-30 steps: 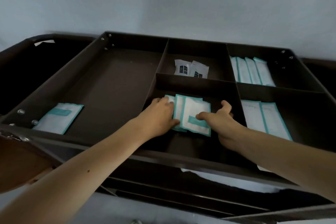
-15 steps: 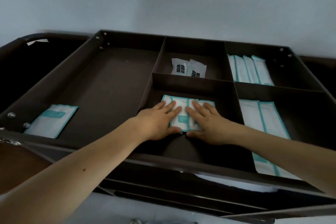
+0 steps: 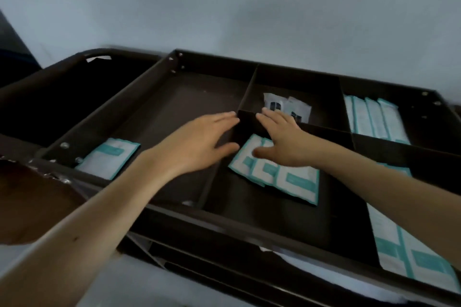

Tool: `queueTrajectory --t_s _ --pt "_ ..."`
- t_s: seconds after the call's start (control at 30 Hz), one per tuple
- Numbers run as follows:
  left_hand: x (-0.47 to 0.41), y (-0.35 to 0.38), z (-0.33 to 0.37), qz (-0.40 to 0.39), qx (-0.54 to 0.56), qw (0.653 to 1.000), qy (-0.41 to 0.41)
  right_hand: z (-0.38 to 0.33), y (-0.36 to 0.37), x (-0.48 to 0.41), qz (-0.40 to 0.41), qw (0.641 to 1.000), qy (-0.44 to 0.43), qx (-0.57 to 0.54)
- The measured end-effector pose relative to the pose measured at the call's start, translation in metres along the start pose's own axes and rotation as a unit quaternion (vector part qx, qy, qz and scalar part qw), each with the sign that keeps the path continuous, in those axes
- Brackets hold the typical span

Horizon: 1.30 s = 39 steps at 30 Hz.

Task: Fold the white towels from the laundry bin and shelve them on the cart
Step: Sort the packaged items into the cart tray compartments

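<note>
Head view: your left hand (image 3: 199, 142) and right hand (image 3: 282, 143) are spread flat, empty, at the packets (image 3: 277, 174) in the cart (image 3: 249, 223); a careless sweep could scatter them. White cloth (image 3: 324, 273) below may be a towel

The left forearm (image 3: 82, 227), bare like the right forearm (image 3: 374, 177), carries a small dark mole (image 3: 74, 238).

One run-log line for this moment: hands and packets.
left hand: open, over large left compartment | right hand: open, over teal-edged packets | packets: overlapping, middle front compartment | held: nothing
</note>
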<state>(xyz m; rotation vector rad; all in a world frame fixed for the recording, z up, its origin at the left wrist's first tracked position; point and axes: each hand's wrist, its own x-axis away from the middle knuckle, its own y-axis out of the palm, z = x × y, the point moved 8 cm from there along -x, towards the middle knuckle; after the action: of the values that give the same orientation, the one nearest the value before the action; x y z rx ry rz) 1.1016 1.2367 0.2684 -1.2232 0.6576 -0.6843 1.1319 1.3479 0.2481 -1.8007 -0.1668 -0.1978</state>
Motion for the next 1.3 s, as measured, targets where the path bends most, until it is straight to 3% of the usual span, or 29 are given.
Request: queueTrajectory --t_s 0.23,0.47,0.63,0.93,1.13,1.3 --pt "0.056 -0.004 -0.096 -0.021 -0.022 0.982 -0.184 -0.093 0.009 -0.049 -0.031 0.991 -0.128 0.006" --pt "0.134 -0.026 -0.161 0.07 -0.057 0.937 -0.336 -0.175 0.046 -0.086 -0.102 0.983 -0.154 0.015" --pt "0.156 -0.026 -0.188 0.063 -0.035 0.934 -0.349 -0.216 0.069 -0.109 -0.125 0.981 -0.149 -0.007" --pt "0.158 -0.04 -0.199 0.1 -0.013 0.951 -0.293 -0.246 0.09 -0.144 -0.077 0.987 -0.14 -0.013" --pt "0.148 -0.049 -0.211 0.137 -0.034 0.955 -0.26 -0.236 0.079 -0.155 -0.072 0.965 -0.101 -0.23" --pt "0.135 -0.051 -0.207 0.108 -0.08 0.961 -0.24 -0.194 0.062 -0.154 -0.021 0.856 0.022 -0.516"
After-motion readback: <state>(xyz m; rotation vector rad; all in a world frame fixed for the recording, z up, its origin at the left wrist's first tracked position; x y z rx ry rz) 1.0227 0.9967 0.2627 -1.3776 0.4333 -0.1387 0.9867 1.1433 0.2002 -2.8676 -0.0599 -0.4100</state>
